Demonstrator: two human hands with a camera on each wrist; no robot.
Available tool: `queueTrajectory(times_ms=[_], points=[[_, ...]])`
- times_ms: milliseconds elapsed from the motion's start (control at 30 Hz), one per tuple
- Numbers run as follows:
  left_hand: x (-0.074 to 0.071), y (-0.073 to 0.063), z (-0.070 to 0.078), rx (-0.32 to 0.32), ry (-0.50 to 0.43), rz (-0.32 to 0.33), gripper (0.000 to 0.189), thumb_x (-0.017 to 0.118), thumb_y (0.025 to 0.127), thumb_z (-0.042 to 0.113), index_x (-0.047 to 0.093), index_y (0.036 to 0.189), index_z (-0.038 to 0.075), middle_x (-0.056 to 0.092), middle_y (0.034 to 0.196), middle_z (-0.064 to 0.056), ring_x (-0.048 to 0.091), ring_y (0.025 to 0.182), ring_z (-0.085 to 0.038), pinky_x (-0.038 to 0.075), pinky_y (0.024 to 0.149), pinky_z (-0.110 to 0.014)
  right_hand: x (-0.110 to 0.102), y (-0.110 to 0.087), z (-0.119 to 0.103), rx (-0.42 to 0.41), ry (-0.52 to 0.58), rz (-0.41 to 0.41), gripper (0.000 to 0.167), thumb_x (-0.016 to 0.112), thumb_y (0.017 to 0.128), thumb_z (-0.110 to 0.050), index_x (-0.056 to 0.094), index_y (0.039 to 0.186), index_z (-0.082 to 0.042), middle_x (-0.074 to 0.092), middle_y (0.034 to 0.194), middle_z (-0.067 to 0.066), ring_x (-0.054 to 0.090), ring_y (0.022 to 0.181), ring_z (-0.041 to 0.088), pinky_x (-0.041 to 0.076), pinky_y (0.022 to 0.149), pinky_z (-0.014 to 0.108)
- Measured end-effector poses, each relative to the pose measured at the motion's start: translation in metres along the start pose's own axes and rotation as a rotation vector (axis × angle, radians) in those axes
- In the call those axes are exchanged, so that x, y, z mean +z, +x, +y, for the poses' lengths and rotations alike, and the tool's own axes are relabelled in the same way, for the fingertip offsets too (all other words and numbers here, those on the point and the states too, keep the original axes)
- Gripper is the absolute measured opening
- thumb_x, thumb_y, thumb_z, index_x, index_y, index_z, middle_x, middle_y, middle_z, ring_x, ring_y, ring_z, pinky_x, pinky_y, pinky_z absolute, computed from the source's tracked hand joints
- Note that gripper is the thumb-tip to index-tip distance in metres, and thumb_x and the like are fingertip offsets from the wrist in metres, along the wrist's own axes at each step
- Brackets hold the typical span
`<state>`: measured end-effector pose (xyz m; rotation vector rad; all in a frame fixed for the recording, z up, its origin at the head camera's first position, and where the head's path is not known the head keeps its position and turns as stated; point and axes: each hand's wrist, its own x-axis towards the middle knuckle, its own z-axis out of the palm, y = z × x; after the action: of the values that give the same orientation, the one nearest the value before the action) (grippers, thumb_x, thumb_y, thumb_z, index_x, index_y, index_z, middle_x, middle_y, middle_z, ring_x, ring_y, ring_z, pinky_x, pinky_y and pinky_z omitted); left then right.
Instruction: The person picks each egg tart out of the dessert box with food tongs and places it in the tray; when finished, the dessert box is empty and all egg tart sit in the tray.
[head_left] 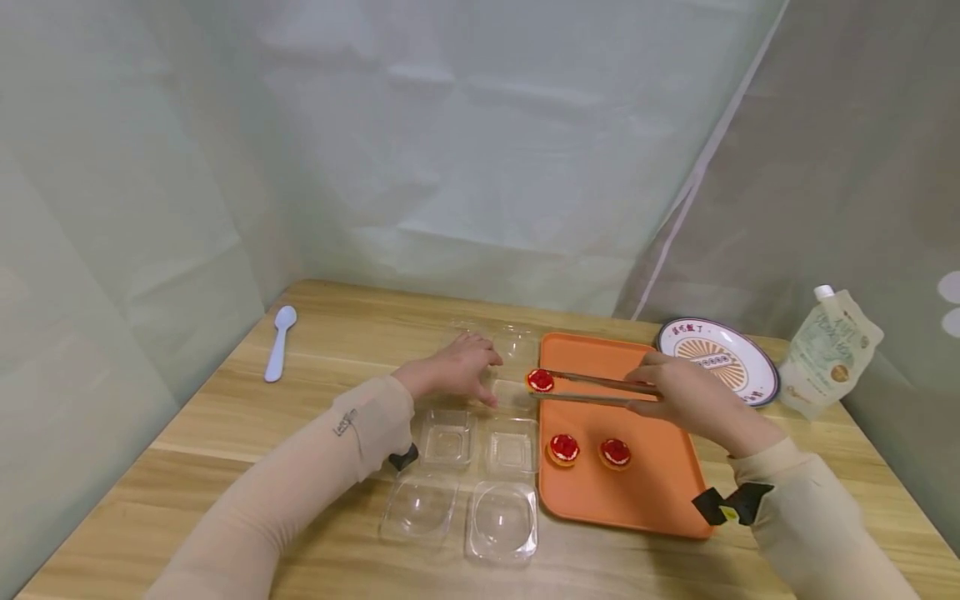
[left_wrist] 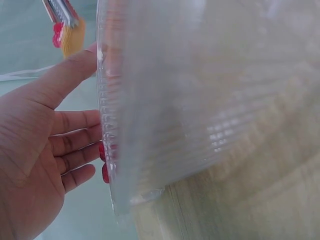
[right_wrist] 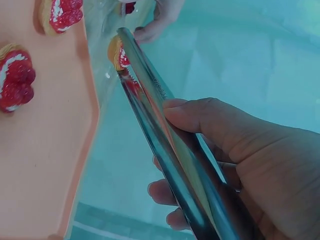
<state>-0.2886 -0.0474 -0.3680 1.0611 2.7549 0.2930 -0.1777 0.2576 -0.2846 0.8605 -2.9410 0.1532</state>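
My right hand grips metal tongs, and their tips pinch a small tart with red fruit and white cream. The same tart shows between the tong tips in the right wrist view. It is held above the tray's left edge, beside a clear plastic container. Over the back containers reaches my left hand, thumb and fingers spread apart. In the left wrist view, a clear plastic wall covers the left fingertips, so any contact is unclear. Two more tarts, a left one and a right one, sit on the orange tray.
Several clear containers stand in rows left of the tray, including a lower one, with rounded lids in front. A patterned plate and a spouted pouch are at the right. A light blue spoon lies far left.
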Motion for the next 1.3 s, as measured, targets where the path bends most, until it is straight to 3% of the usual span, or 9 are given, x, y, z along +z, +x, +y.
queueTrajectory(times_ms=[433,867,1300], points=[[0.001,-0.002,-0.001,0.001,0.001,0.015,0.071,0.079,0.073,0.046,0.059,0.129,0.008,0.054,0.137,-0.013,0.038,0.136,-0.034,0.016,0.121,-0.052,-0.001,-0.029,0.010,0.079,-0.009,-0.002,0.020,0.080,0.076,-0.022,0.073,0.091,-0.012,0.062,0.082,-0.004,0.050,0.065,0.004,0.043,0.056,0.022],[0.002,-0.001,-0.001,0.022,0.029,0.027,0.071,0.079,0.073,0.047,0.060,0.127,0.006,0.056,0.134,-0.014,0.042,0.132,-0.034,0.021,0.119,-0.051,0.007,-0.058,0.027,0.119,0.004,-0.013,0.014,0.078,0.077,-0.023,0.073,0.088,-0.016,0.057,0.078,-0.010,0.045,0.062,0.000,0.038,0.054,0.019],[0.000,-0.003,0.001,0.010,0.043,0.022,0.072,0.079,0.073,0.049,0.059,0.128,0.007,0.055,0.136,-0.014,0.042,0.133,-0.033,0.020,0.119,-0.051,0.017,-0.072,0.037,0.140,-0.008,-0.012,0.015,0.080,0.076,-0.023,0.073,0.088,-0.016,0.060,0.080,-0.010,0.047,0.064,-0.001,0.040,0.055,0.021]])
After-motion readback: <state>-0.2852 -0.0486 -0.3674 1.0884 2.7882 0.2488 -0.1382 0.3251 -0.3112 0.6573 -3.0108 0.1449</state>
